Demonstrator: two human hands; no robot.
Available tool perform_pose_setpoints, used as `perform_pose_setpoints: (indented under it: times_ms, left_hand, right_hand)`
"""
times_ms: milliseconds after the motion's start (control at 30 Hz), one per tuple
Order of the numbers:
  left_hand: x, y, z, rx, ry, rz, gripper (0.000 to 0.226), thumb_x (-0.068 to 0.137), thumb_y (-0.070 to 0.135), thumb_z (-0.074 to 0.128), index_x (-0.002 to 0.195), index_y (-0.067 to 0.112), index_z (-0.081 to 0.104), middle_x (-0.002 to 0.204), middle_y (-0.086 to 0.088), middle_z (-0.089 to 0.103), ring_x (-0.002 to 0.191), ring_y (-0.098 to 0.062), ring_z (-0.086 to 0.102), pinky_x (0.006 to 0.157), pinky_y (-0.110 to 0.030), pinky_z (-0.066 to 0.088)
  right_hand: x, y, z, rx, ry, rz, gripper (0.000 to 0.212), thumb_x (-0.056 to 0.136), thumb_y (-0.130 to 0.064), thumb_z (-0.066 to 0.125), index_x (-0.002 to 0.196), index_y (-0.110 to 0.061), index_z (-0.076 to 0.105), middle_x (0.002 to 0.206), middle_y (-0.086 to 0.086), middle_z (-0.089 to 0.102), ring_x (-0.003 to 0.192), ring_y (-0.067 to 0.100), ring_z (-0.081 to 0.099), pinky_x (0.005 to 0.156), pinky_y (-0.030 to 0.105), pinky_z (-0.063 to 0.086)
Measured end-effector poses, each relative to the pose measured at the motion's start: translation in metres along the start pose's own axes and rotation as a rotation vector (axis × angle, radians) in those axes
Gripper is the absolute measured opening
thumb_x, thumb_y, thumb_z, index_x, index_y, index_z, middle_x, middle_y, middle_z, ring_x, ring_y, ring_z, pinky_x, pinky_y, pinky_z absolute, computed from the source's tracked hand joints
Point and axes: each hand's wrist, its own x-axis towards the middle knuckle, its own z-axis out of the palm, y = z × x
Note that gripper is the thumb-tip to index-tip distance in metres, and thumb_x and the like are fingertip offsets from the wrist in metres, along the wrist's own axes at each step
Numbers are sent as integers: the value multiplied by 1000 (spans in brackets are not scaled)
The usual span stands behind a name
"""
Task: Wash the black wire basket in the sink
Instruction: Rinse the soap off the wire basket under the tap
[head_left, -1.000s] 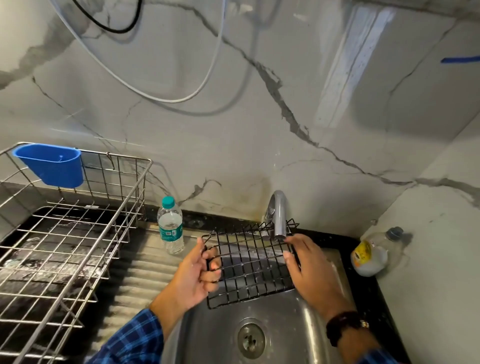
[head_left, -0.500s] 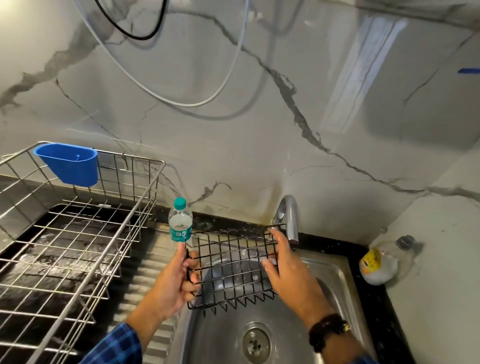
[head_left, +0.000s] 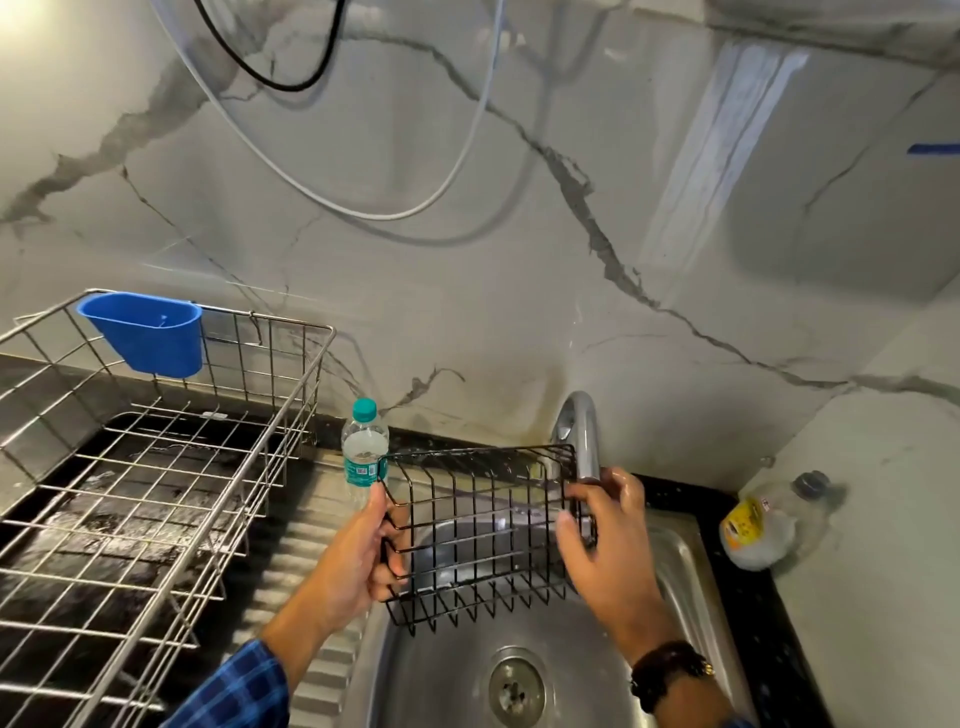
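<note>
The black wire basket (head_left: 483, 530) hangs in the air over the steel sink (head_left: 680, 566), just below the curved tap (head_left: 584, 441). My left hand (head_left: 353, 561) grips its left end with the thumb on top. My right hand (head_left: 608, 551) holds its right end, fingers curled around the wires beside the tap's spout. The basket's open wire side faces me and its spiked lower edge points down at the drain (head_left: 517, 688). No stream of water is visible from the tap.
A large steel dish rack (head_left: 156, 499) with a blue plastic cup holder (head_left: 145, 332) stands on the left over the ribbed drainboard (head_left: 291, 566). A water bottle (head_left: 363, 449) stands behind the basket's left end. A soap bottle (head_left: 763, 519) lies at the right corner.
Both hands turned the basket and shifted it left, then back toward the tap. My right hand moved from the front face to the basket's right end. The view tilted slightly.
</note>
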Motion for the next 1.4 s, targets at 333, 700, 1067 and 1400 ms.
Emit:
perform_pose_setpoints:
  times_ms: [333, 700, 1067, 1400]
  left_hand:
    - [1, -7, 22, 409, -83, 130, 55, 95, 58, 27, 84, 13, 57, 63, 6, 58, 54, -9, 54, 44, -18, 37]
    - [13, -14, 56, 708, -266, 327, 50, 99, 54, 42, 105, 10, 64, 87, -3, 68, 68, -6, 66, 63, -22, 54]
    - [10, -34, 53, 574, -117, 283, 46, 94, 51, 38, 68, 16, 51, 52, 3, 43, 41, -6, 48, 45, -22, 43]
    - [19, -18, 47, 610, 88, 631, 47, 100, 56, 31, 84, 22, 59, 70, 8, 58, 66, -10, 56, 57, -24, 47]
  right_hand:
    - [5, 3, 30, -294, -31, 204, 66, 96, -61, 4, 144, -34, 41, 158, -3, 35, 153, 27, 11, 119, 62, 9]
    - [12, -63, 18, -169, -430, -106, 57, 99, -61, 19, 154, -46, 13, 164, -18, 10, 152, 8, -3, 124, 51, -1]
    - [9, -15, -8, 50, -539, 132, 32, 105, -48, 32, 118, -40, 60, 116, -18, 62, 107, -8, 54, 101, 28, 46]
    - [11, 18, -20, -85, -186, 191, 52, 102, -50, 34, 64, -19, 49, 60, -5, 40, 52, 7, 37, 47, 14, 33]
